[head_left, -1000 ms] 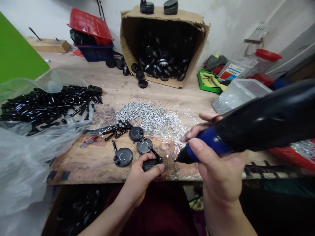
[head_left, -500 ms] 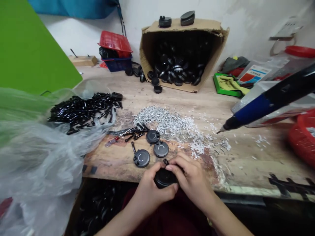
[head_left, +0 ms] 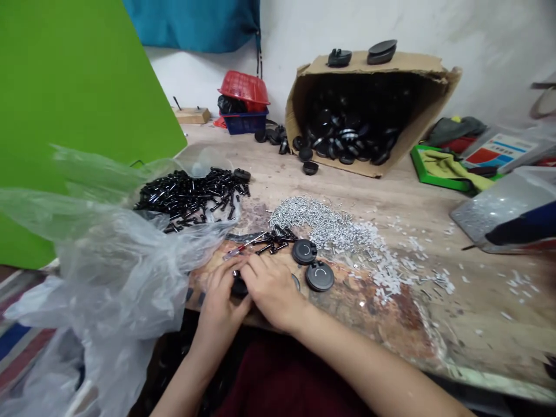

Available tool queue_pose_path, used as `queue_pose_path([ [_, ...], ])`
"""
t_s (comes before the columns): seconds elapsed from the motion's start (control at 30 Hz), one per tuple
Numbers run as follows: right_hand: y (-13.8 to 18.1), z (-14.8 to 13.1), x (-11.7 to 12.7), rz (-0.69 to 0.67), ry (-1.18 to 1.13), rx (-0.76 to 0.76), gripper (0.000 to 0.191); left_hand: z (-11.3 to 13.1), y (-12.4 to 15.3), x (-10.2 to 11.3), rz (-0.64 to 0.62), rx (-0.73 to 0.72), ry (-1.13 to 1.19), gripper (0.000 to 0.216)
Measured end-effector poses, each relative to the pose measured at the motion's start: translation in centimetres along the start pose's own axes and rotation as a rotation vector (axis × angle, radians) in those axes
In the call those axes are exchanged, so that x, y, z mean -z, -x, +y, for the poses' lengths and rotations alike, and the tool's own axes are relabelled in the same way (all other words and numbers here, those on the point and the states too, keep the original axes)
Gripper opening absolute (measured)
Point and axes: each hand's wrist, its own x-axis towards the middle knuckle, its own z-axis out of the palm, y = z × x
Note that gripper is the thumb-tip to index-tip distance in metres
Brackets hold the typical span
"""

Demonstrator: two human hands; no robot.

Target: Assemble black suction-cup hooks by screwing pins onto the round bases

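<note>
I see my left grip (head_left: 220, 294) curled around a black part (head_left: 238, 286), which lies between it and my right grip (head_left: 270, 289), both near; its long axis and the right grip's hold I can't tell.

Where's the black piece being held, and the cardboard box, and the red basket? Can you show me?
Black piece (head_left: 238, 286): head view, on the small dark part that shows.
Cardboard box (head_left: 359, 62): head view, on its bare top panel.
Red basket (head_left: 244, 87): head view, on its side wall.
</note>
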Motion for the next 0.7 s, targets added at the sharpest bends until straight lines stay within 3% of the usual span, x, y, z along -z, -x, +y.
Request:
queue_pose_path([
  [0.13,-1.7,-0.2,-2.3,-0.050,0.038,-0.038,0.015,-3.1,-0.7,-1.3,0.044,0.001,-0.013,0.048],
  [0.27,-1.8,-0.2,-2.9,-0.048,0.052,-0.101,0.012,-4.2,-1.2,-1.5,0.010,-0.054,-0.037,0.053],
  [0.4,0.0,0.8,-0.9,0.022,0.013,-0.127,0.014,-1.9,-1.5,0.5,0.070,-0.090,-0.158,0.062],
  [0.5,1.9,3.2,1.3,0.119,0.007,-0.260,0.020,1.6,-2.9,1.6,0.176,-0.112,-0.235,0.044],
  [0.6,3.4,6.4,3.2,0.125,0.074,-0.502,0.022,5.1,-6.1,0.5,0.033,-0.274,-0.258,0.022],
  [0.7,4.6,9.0,4.5,-0.005,0.191,-0.746,0.027,7.6,-10.1,-2.2,-0.329,-0.395,-0.475,0.024],
])
